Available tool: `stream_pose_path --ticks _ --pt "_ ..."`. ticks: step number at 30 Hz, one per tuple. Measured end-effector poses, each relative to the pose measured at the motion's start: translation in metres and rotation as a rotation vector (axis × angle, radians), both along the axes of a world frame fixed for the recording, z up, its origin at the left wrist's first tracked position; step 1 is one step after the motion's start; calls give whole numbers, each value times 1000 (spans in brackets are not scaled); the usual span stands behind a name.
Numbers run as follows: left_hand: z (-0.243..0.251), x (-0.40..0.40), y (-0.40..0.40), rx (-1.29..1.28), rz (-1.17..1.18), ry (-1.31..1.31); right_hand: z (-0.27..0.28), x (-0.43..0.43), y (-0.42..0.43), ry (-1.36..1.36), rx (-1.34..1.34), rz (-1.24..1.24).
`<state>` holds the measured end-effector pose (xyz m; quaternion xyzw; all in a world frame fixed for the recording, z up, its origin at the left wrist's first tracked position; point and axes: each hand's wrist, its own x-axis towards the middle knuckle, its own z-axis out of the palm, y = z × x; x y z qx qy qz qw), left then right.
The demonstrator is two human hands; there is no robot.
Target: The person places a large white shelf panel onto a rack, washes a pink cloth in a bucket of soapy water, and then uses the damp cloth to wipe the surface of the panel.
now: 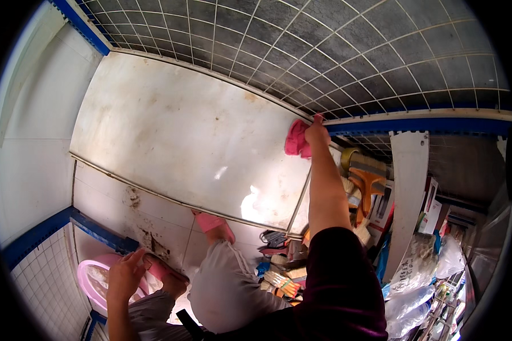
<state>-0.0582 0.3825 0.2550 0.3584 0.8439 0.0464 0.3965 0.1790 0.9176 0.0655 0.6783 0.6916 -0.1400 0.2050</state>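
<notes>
My right hand (318, 133) grips a pink cloth (298, 140) at the far right corner of a stained white shelf panel (187, 136). The cloth lies bunched against the panel beside the wire grid (256, 47), and a finger reaches up to the grid's lower edge. My left hand (127, 270) is low on the left with its fingers apart and nothing seen in them. Behind it, partly covered, stands a pink basin (85, 281) with cloudy contents. Brown smudges mark the panel's surface, and light glares off its near edge.
Blue metal shelf uprights (418, 128) frame the unit. To the right are paintbrushes (367, 179), a tape roll (349, 158) and plastic-wrapped goods (414, 273). Work gloves (283, 283) and tools lie near my knee. Dirt (153, 245) spots the tiled floor by my pink slippers (213, 223).
</notes>
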Motion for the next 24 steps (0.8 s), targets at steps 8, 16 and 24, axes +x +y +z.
stream_pose_path --ticks 8,16,24 --pt "1 -5 0 -49 -11 -28 -24 5 -28 105 112 -5" --pt "7 -8 -4 -159 29 -42 -38 12 10 190 86 -39" --pt "3 -7 -10 -52 4 -20 -29 16 -33 138 82 1"
